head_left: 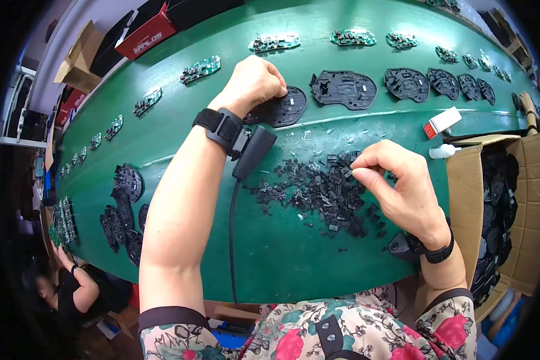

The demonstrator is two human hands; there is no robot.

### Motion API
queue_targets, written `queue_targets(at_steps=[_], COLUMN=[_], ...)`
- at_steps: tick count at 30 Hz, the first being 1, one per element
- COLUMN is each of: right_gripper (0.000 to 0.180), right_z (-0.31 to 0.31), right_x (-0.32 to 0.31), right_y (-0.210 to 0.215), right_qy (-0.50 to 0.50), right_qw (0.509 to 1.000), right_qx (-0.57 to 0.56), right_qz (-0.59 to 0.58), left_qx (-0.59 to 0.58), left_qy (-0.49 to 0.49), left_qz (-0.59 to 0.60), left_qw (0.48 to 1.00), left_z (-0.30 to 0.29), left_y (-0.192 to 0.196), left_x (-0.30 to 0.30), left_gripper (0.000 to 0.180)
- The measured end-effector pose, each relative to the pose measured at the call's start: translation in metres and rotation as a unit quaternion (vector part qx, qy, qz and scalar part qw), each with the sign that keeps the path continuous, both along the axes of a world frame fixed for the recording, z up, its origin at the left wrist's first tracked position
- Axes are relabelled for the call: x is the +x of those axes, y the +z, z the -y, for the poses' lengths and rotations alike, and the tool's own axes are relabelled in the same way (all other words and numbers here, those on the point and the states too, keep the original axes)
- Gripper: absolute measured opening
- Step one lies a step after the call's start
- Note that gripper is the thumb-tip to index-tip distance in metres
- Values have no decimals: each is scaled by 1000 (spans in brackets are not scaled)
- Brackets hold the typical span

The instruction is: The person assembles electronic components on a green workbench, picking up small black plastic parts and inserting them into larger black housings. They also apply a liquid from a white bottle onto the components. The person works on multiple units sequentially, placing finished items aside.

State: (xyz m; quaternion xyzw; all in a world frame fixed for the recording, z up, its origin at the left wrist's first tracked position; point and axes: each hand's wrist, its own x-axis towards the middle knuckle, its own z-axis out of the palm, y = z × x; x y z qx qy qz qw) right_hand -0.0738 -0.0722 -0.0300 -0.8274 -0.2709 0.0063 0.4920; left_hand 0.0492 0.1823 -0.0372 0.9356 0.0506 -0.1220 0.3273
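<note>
My left hand (253, 84) is closed, its fingertips curled down at a black plastic mouse base shell (289, 109). The wrist and fingers cover much of that shell, and what the fingers pinch, if anything, is hidden. Thumb and forefinger of my right hand (399, 183) are pinched together at the right side of a loose pile of small black plastic parts (327, 195). Whatever lies between those fingertips is too small to name against the dark pile. Similar black shells (343, 90) lie in a row to the right of my left hand.
Green circuit boards (274, 42) line the table's far side. More black shells (125, 207) lie at left. Right of the pile are a small white-and-red box (442, 122), a white bottle (443, 151) and a carton (467, 210) of black parts. Co-workers sit at both ends.
</note>
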Motion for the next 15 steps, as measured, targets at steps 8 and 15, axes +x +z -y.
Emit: queue_targets(at_steps=[8,15], right_gripper=[7,7], right_z=[-4,3], right_x=[0,-2], right_y=[2,6], right_qy=[-2,-22], right_qw=[1000,999], right_qx=[3,-13], right_qz=[12,30], left_qx=[127,63], left_qy=[20,45], left_qz=[-11,-23], left_qw=[992,997], left_z=[13,12], left_y=[-5,-16], left_x=[19,20], left_gripper=[22,21])
